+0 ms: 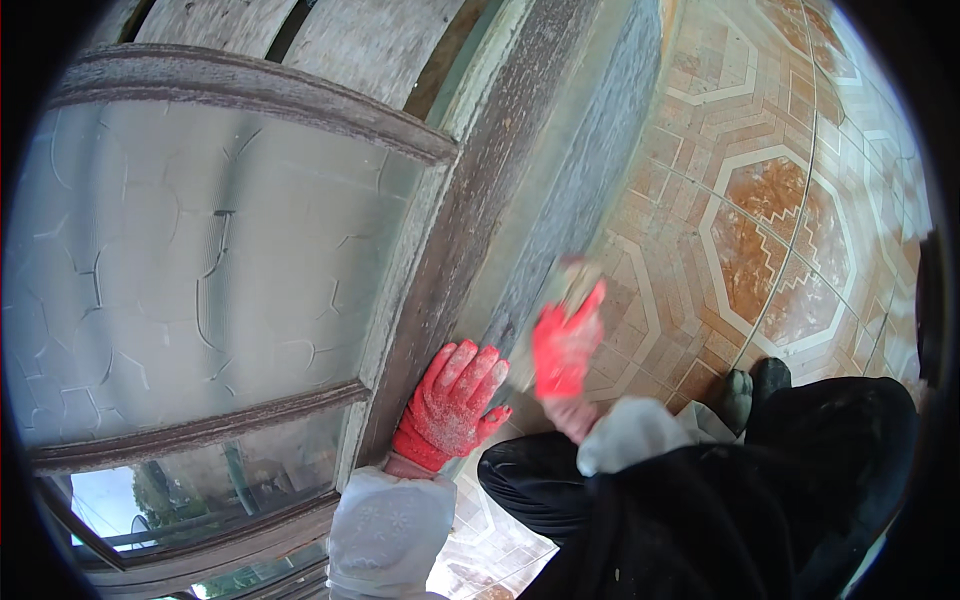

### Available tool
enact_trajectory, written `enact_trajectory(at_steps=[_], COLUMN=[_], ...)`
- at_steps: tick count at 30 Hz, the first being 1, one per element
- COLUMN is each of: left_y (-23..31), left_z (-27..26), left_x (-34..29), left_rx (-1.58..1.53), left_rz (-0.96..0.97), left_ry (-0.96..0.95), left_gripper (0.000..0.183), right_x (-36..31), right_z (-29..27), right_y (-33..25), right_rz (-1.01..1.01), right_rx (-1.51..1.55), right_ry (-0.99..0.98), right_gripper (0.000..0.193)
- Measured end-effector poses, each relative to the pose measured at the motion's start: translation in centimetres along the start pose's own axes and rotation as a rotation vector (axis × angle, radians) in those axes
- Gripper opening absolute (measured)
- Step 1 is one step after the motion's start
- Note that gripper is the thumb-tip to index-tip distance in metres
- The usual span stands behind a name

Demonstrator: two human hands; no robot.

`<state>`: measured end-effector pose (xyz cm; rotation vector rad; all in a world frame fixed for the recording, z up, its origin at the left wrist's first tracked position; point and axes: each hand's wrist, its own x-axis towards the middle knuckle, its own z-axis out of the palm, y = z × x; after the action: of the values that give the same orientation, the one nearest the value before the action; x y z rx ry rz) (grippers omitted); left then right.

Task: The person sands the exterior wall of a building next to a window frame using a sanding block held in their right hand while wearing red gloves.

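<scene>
My left hand (452, 408), in a dusty red glove, lies flat with its fingers stretched over the dark, weathered wooden frame (480, 215). Nothing is in it. To its right my right hand (568, 345), also red-gloved, is closed round a pale, block-like piece (580, 282), which motion smears, so its kind cannot be told. This hand is beside the worn grey-blue wooden edge (585, 165) of the frame. I cannot tell whether the piece touches the wood. Paint on the frame looks scuffed and faded.
Patterned frosted glass (220, 270) fills the frame's large panel on the left. Below it a smaller pane (220, 490) shows reflected greenery. Grey wooden slats (365, 45) are at the top. Patterned brown tiles (770, 235) cover the floor at right, near my dark shoes (768, 378).
</scene>
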<state>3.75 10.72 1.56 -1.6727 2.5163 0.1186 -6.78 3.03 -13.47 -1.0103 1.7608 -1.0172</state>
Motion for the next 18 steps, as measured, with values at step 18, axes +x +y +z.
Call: enact_trajectory(at_steps=[18], left_y=[-0.1], left_z=[-0.1], left_x=[-0.3], left_rx=[-0.010], left_rz=[-0.033], left_ry=[0.048], left_gripper=[0.061], right_x=[-4.1], right_z=[-1.3], right_y=[-0.6], right_rz=[-0.053], right_rx=[0.029], right_ry=[-0.084], right_gripper=[0.081])
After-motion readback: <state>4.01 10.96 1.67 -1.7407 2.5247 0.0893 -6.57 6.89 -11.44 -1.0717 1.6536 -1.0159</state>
